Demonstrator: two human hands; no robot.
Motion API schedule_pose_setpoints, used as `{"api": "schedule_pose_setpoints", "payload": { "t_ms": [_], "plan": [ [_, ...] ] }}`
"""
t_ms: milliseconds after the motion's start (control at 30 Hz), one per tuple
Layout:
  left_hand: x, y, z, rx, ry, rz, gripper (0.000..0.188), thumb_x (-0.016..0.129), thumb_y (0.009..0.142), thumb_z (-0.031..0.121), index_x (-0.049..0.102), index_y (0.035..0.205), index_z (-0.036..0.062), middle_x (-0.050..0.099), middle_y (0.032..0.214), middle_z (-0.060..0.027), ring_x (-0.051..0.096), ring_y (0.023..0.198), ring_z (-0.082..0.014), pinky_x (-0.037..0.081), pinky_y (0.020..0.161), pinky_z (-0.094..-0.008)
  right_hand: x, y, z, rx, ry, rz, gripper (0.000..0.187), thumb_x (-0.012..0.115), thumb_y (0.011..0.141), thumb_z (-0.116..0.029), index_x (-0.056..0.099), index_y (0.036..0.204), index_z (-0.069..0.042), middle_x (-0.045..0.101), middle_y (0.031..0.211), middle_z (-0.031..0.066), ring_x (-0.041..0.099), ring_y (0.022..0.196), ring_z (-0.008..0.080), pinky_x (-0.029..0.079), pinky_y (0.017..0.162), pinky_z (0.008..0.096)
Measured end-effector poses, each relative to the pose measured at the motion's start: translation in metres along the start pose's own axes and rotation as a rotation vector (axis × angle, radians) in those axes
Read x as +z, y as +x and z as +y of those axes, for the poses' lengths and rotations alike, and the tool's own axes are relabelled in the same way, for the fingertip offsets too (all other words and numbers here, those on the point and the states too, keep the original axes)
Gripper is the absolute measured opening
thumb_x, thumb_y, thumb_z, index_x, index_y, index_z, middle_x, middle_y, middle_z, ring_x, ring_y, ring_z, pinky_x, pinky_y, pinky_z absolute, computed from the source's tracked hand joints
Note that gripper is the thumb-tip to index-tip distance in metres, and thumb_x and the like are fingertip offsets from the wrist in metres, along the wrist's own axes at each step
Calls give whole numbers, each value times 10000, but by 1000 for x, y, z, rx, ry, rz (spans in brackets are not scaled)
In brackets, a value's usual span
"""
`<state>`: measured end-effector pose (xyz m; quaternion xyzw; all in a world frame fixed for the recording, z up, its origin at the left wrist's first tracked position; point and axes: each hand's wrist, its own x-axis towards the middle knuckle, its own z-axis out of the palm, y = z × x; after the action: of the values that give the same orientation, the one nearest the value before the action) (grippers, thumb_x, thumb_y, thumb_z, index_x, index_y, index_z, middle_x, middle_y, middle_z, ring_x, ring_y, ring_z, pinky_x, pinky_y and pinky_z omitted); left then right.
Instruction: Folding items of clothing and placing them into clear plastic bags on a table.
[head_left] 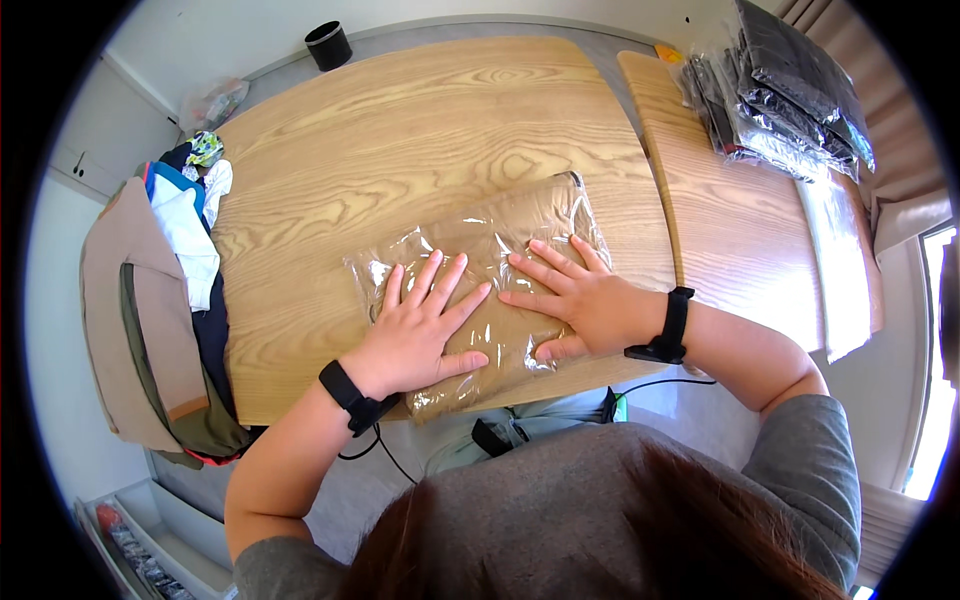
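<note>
- A heap of clothes (145,290), tan, olive, white and dark blue, sits along the left edge of the wooden worktop (400,130).
- On the floor past the far left corner is a clear bag (213,103); further right stands a black bin (328,46).
- The left hand (418,340) lies palm down, fingers spread, on the left part of the bagged tan garment; a black band (350,395) circles its wrist.
- The bagged tan garment (502,330) lies flat, slightly turned, near the front edge of the worktop, its clear plastic wrinkled and shiny.
- The right hand (590,308) lies spread on its right part, palm down, with a black wristband (674,325).
- On the side table (720,215) at the right are a stack of dark bagged clothes (790,95) and, nearer, clear plastic sheets (838,265).
</note>
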<state>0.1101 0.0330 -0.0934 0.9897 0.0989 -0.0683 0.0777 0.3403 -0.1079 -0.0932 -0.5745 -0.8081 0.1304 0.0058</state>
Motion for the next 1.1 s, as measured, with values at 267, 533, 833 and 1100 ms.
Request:
{"api": "schedule_pose_setpoints", "payload": {
  "t_ms": [267,533,833,1100],
  "plan": [
    [-4,1,0,-20,-67,-54,785,407,838,668,263,1451,200,114,1524,-163,50,1407,-359,48,1088,-582,-2,-2,2,-16,-5,7,752,451,839,-646,289,1438,-221,168,1516,130,84,1410,336,94,1072,616],
    [-17,-55,-12,-307,-596,475,501,546,911,293,421,1352,89,254,1480,-181,197,1388,-316,196,1111,-408,-25,-41,-53,73,-30,99,860,708,728,-446,275,1438,-226,208,1505,127,180,1395,322,182,1088,562],
    [62,-103,-2,-696,-642,906,347,459,947,185,490,1222,-25,492,1290,-192,439,1222,-318,317,1033,-391,18,12,-102,86,-187,118,732,592,800,-183,254,1447,-225,240,1492,142,245,1362,368,245,1001,659],
    [64,-99,9,-693,-460,928,331,482,921,168,510,1188,-26,527,1232,-190,467,1157,-346,345,994,-413,-25,73,-52,353,-37,-97,647,489,871,-189,223,1456,-269,167,1518,142,144,1390,392,208,987,705]
  ]
}}
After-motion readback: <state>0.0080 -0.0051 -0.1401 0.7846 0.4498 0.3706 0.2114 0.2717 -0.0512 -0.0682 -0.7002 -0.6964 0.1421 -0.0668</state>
